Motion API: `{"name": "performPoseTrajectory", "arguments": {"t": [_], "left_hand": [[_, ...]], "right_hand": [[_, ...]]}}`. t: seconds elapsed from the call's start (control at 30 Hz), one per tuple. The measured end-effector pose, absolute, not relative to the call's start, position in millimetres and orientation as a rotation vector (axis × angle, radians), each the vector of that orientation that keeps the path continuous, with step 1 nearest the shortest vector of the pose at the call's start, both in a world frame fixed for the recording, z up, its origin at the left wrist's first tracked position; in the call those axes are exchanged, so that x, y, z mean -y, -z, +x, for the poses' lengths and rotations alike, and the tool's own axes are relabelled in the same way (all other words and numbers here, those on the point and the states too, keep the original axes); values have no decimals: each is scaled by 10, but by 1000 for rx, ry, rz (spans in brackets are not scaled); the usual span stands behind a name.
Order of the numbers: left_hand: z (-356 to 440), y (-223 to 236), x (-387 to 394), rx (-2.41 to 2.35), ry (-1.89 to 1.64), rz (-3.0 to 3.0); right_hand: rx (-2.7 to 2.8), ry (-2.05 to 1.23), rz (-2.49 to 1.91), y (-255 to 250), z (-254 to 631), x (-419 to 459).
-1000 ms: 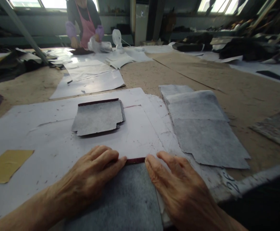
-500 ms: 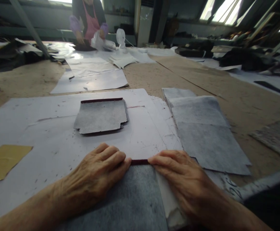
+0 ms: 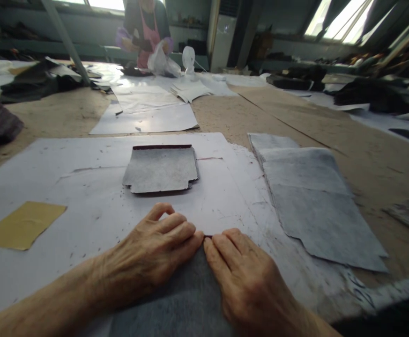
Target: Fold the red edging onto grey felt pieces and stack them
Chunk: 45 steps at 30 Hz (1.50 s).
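Observation:
A grey sheet of backed material (image 3: 179,304) lies in front of me, its far edge folded over as a narrow dark red strip. My left hand (image 3: 158,248) has curled fingers, with thumb and forefinger pressing that folded edge. Close beside it, my right hand (image 3: 249,276) grips the same edge with its fingers pressed together. Only a sliver of the strip shows between the fingertips; the rest is hidden under both hands. Farther off sits a small pile of grey pieces (image 3: 160,171) with notched corners and a dark red far edge.
White paper (image 3: 95,192) covers the work surface under my hands. A stack of larger grey sheets (image 3: 320,206) lies at the right, a yellow sheet (image 3: 25,224) at the left. Across the table a person in a pink apron (image 3: 151,35) stands by a clear plastic bag (image 3: 162,61).
My right hand has slid left along the folded edge, almost up to the left hand. The view has shifted slightly left. The person opposite has raised their hands from the table.

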<state>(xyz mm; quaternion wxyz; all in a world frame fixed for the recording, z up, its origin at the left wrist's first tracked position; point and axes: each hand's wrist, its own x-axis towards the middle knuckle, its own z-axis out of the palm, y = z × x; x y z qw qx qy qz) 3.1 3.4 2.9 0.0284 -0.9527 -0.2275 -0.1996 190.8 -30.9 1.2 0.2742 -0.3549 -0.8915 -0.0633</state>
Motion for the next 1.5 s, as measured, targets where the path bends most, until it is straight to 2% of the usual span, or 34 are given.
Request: {"name": "performPoseTrajectory", "arguments": {"t": [0.2, 0.37, 0.6, 0.77, 0.93, 1.13, 1.5], "left_hand": [[-248, -51, -49, 792, 746, -3037], [-350, -88, -23, 748, 628, -3055], [-327, -41, 3, 701, 644, -3057], [-315, -45, 2, 699, 610, -3077], [-377, -45, 5, 725, 664, -3113], [-593, -2, 47, 883, 875, -3015], [-577, 35, 35, 843, 830, -3034]], "right_hand": [[2371, 187, -908, -2, 1994, 271], [2460, 264, -877, -16, 1960, 251], [2645, 313, -872, -97, 1876, 199], [2579, 505, -890, -166, 1720, 181], [2533, 338, -740, -65, 1601, 188], [2528, 399, -686, -8, 1651, 170], [2618, 269, -720, -61, 1573, 95]]}}
